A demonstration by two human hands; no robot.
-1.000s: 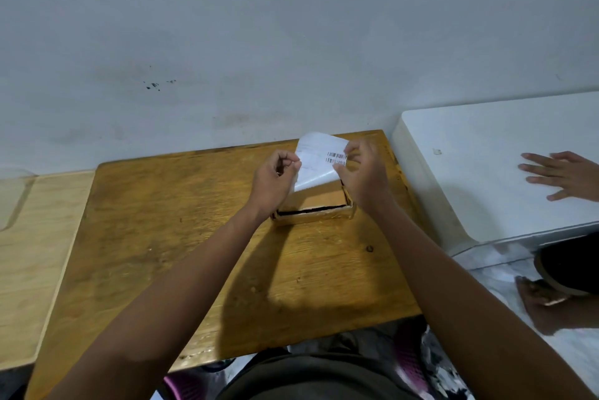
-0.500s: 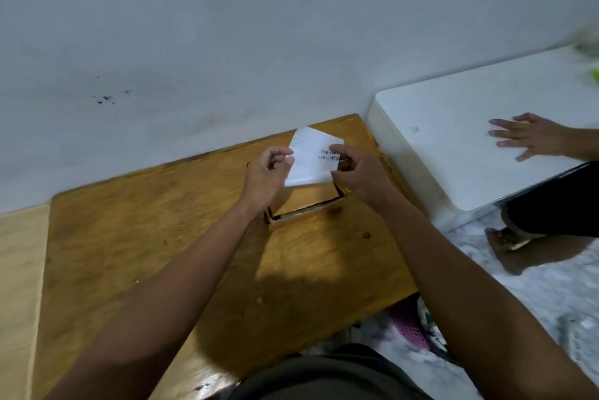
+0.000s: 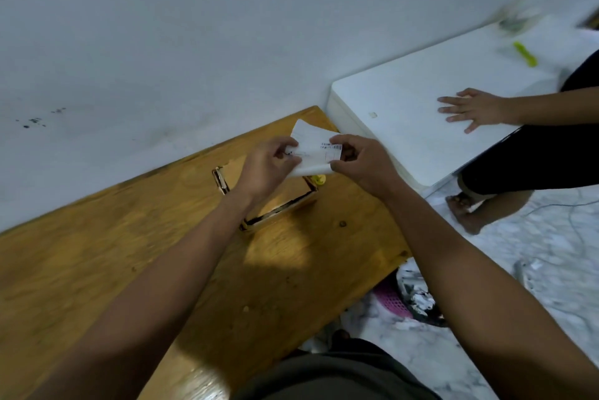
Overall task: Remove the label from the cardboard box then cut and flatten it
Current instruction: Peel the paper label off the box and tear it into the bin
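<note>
While the shipping label (image 3: 316, 148) is lifted for peeling, left hand (image 3: 265, 164) and right hand (image 3: 363, 161) pinch its opposite edges, fingers curled. The cardboard box (image 3: 275, 202) sits just beneath the grip on the wooden table (image 3: 129, 254); label possibly fully detached.

Three hands show: the wearer's left hand (image 3: 265, 166) and right hand (image 3: 363, 166), and a second person's hand (image 3: 470, 108) lying flat on the white table (image 3: 405, 101). There are two tables, that white one and one wooden table (image 3: 162, 254). One cardboard box (image 3: 275, 205) sits on the wood, and one white label (image 3: 314, 150) is pinched between the wearer's hands. One bare foot (image 3: 463, 208) rests on the floor, one yellow-green object (image 3: 525, 53) lies on the white table, and one pink basket (image 3: 392, 301) is on the floor
</note>
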